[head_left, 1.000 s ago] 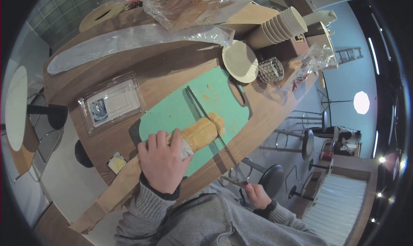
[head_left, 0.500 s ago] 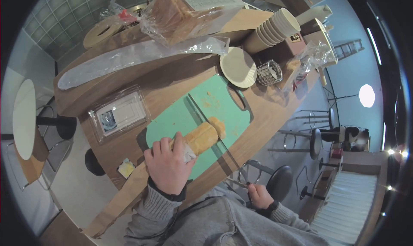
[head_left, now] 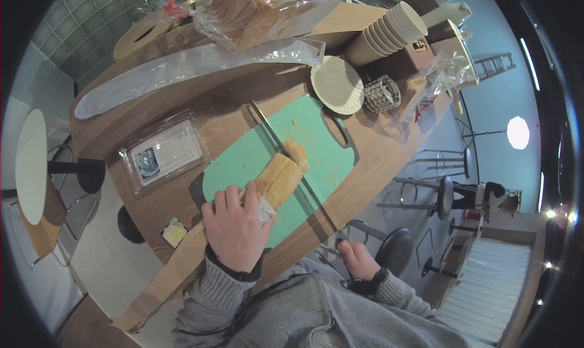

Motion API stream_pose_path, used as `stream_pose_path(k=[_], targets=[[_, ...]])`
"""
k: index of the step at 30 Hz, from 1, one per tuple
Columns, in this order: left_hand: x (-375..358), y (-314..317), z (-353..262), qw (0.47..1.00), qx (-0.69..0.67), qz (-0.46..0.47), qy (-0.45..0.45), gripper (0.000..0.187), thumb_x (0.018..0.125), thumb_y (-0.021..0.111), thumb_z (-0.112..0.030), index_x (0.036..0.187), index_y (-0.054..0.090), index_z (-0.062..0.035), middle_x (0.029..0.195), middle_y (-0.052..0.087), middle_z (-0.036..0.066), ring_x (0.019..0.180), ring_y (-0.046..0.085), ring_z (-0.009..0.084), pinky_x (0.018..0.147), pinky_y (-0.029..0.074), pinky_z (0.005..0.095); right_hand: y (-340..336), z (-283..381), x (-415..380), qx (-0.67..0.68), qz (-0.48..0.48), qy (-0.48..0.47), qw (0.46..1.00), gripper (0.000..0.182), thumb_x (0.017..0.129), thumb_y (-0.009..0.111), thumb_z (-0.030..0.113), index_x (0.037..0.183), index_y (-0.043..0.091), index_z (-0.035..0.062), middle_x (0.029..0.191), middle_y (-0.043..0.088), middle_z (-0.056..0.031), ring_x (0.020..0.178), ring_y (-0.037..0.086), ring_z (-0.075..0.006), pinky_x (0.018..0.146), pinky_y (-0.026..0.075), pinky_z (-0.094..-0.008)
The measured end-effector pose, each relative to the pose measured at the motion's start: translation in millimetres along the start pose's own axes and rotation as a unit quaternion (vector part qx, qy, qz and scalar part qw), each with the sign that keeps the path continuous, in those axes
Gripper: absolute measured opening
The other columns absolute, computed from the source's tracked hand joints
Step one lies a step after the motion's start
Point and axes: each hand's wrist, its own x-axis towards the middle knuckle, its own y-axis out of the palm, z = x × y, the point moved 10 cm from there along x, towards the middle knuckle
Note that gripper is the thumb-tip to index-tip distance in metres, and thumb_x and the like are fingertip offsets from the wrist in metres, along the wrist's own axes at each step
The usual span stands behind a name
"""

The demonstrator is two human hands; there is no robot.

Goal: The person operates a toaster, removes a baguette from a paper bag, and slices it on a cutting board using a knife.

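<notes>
My left hand (head_left: 234, 229) is closed over the near end of a baguette (head_left: 278, 182), which lies on a green cutting board (head_left: 228, 176). White paper wrapping (head_left: 266, 211) shows at my fingers. In my right hand (head_left: 359, 261) is the handle of a long bread knife (head_left: 315, 202). Its blade crosses the board between the loaf and a short end piece of bread (head_left: 297, 155); whether the cut goes all the way through is hidden. Crumbs lie on the board around the end piece. A long brown paper bag (head_left: 164, 280) stretches from under my left hand.
Left of the board sit a clear plastic container (head_left: 163, 153) and a small pack with yellow contents (head_left: 174, 233). Beyond it are a plastic sleeve (head_left: 194, 73), bagged bread (head_left: 261, 13), paper plates (head_left: 337, 85), stacked cups (head_left: 389, 34) and a textured glass (head_left: 381, 94). Stools stand at right.
The knife has slid forward and leftward across the board, my right hand moving up with it. The bread's end piece shifted slightly up and left. My left hand keeps its hold.
</notes>
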Motion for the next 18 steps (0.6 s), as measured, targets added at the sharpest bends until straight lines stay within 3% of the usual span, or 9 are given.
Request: stream_pose_path(k=[6,12,18], targets=[[0.2,-2.1,4.9,1.0,-0.021,-0.006,-0.017,0.067,0.052,0.088,-0.048,0.104,0.06,-0.0177,0.091,0.054,0.002,0.081,0.053,0.0188,0.067,0.041,0.0355,-6.3,-33.5,-30.0,-0.043,-0.031,-0.018,0.998,0.057,0.101,0.026,0.051,0.06,0.036,0.0119,0.054,0.032,0.0017,0.05,0.029,-0.0136,0.049,0.024,-0.0347],[-0.9,-0.3,-4.9,0.999,-0.014,0.009,0.028,0.066,0.051,0.089,-0.045,0.101,0.058,-0.0154,0.094,0.054,0.003,0.081,0.052,0.0192,0.067,0.041,0.0353,-1.8,-7.6,-10.5,-0.033,-0.03,-0.014,0.999,0.063,0.098,0.024,0.06,0.059,0.039,0.012,0.053,0.036,0.0016,0.049,0.033,-0.0131,0.048,0.025,-0.0336],[0.4,1.1,-1.7,1.0,0.006,0.012,0.013,0.062,0.058,0.086,-0.049,0.101,0.057,-0.0152,0.095,0.053,0.004,0.082,0.053,0.0188,0.068,0.042,0.0352,2.8,11.9,11.9,0.005,-0.018,-0.021,1.0,0.058,0.101,0.025,0.053,0.06,0.036,0.0132,0.053,0.032,0.0005,0.049,0.027,-0.0142,0.051,0.022,-0.0344]])
